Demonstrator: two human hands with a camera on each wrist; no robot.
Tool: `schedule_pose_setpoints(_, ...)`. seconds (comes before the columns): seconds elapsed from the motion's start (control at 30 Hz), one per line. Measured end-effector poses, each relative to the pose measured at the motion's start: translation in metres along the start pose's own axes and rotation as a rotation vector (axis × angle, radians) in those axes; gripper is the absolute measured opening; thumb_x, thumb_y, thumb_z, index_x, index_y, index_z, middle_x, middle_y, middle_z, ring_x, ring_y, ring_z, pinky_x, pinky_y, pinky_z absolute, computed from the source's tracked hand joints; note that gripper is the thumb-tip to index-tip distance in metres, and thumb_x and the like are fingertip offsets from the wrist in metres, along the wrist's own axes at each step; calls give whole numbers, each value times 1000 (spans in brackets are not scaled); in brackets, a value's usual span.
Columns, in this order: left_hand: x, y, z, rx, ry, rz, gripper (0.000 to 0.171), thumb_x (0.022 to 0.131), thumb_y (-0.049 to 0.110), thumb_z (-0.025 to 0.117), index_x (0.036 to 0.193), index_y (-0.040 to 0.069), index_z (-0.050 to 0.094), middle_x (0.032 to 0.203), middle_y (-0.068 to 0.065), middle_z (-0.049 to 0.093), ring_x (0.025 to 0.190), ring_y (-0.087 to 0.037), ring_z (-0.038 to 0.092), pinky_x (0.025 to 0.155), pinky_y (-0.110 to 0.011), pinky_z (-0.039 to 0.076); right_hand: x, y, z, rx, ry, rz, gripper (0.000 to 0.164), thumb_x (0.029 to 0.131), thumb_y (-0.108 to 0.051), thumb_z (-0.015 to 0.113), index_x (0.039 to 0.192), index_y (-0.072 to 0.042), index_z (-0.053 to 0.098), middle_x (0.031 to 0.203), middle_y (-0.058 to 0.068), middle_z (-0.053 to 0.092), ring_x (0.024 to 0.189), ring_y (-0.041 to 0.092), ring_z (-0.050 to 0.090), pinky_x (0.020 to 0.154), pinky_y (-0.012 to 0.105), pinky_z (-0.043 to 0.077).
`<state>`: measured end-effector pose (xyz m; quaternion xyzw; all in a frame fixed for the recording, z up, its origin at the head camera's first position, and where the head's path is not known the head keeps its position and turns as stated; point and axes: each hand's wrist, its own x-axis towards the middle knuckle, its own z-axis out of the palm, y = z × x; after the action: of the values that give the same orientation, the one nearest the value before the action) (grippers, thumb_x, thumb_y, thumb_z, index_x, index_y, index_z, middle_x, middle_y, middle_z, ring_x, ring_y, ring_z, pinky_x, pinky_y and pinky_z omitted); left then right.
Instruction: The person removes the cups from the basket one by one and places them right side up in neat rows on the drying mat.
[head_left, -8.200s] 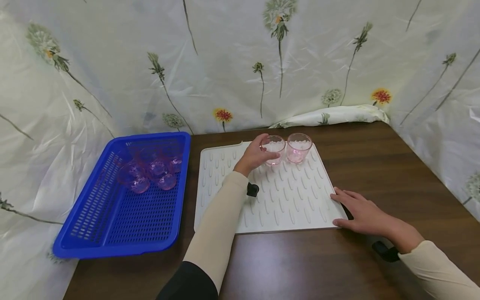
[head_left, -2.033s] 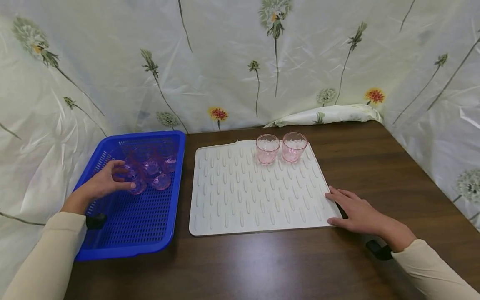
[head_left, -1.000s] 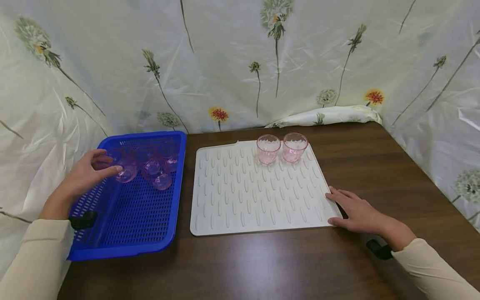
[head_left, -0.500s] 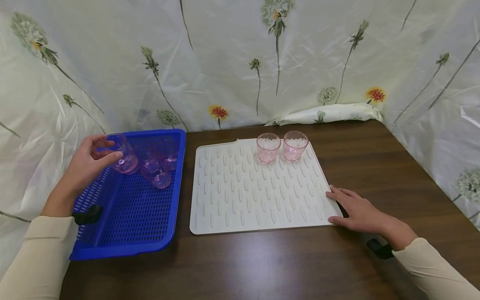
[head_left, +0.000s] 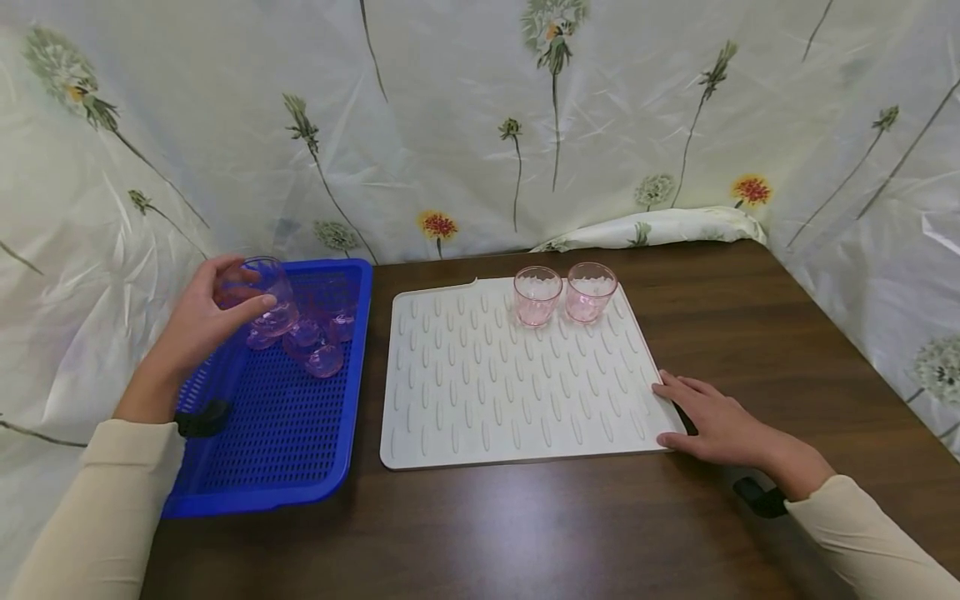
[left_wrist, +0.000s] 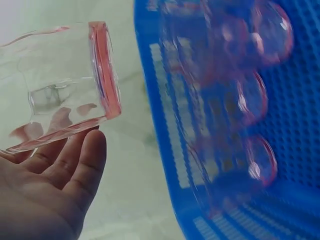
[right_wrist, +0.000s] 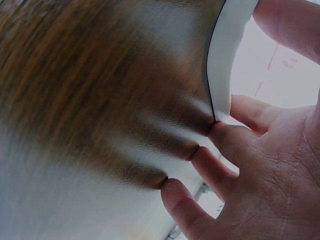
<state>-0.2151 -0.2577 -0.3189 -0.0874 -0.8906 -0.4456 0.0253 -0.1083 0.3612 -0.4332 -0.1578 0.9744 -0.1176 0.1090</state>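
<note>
My left hand (head_left: 202, 312) grips a clear pink drinking glass (head_left: 272, 292) between thumb and fingers, lifted above the blue plastic basket (head_left: 348, 417). In the left wrist view the held glass (left_wrist: 60, 80) hangs clear of the basket wall (left_wrist: 160, 125). Several more pink glasses (head_left: 324, 360) lie in the basket's far part, some overlapping. At the right front corner of the white ribbed drying mat (head_left: 480, 392), my right hand (head_left: 720, 425) rests with spread fingers touching its edge and the table. Two pink glasses, the left one (head_left: 536, 304) and the right one (head_left: 590, 296), stand upright at the mat's far right.
The basket stands left of the mat on a dark wooden table (head_left: 525, 525). Behind them hangs a pale flower-printed sheet (head_left: 450, 125), bunched along the table's back edge. It also covers the left and right sides.
My left hand had set the left glass on the mat, then went back to the basket. It has since picked up another glass, raised it and moved slightly right. My right hand stays put.
</note>
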Motion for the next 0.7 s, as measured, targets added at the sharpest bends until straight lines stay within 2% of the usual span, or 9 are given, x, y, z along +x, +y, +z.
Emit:
schedule_pose_setpoints(0.13, 9, 17, 13, 17, -56, 0, 77, 96, 31, 64, 156, 10, 22, 142, -9, 51, 104, 11, 53, 83, -12, 44, 0, 0, 0, 3, 1, 0, 78, 86, -47, 71, 145, -2, 46, 153, 30, 38, 135, 51, 38, 95, 72, 41)
schedule_pose_setpoints(0.23, 16, 31, 24, 17, -105, -1, 79, 96, 34, 64, 157, 13, 20, 150, -15, 46, 119, -8, 57, 94, -26, 48, 0, 1, 0, 4, 4, 0, 78, 86, -46, 71, 145, -2, 47, 154, 30, 38, 135, 51, 38, 95, 73, 40)
schedule_pose_setpoints(0.37, 30, 50, 43, -19, -144, 53, 79, 95, 32, 65, 157, 13, 21, 150, -17, 46, 131, -33, 53, 101, -48, 48, 0, 1, 1, 4, 11, 0, 77, 86, -47, 72, 145, -3, 47, 154, 29, 38, 135, 51, 38, 95, 73, 40)
schedule_pose_setpoints(0.43, 38, 59, 55, -38, -163, 77, 79, 94, 32, 66, 156, 12, 23, 149, -17, 46, 132, -36, 52, 102, -53, 47, 0, 1, 2, 2, 12, 0, 78, 86, -47, 72, 145, -3, 47, 154, 29, 38, 135, 51, 38, 95, 73, 40)
schedule_pose_setpoints(0.7, 68, 84, 105, -66, -245, 98, 82, 91, 33, 71, 155, 11, 25, 149, -13, 47, 134, -32, 51, 107, -54, 46, -1, 2, 2, 6, 18, -1, 77, 86, -46, 71, 144, -2, 47, 153, 30, 38, 135, 51, 38, 95, 73, 40)
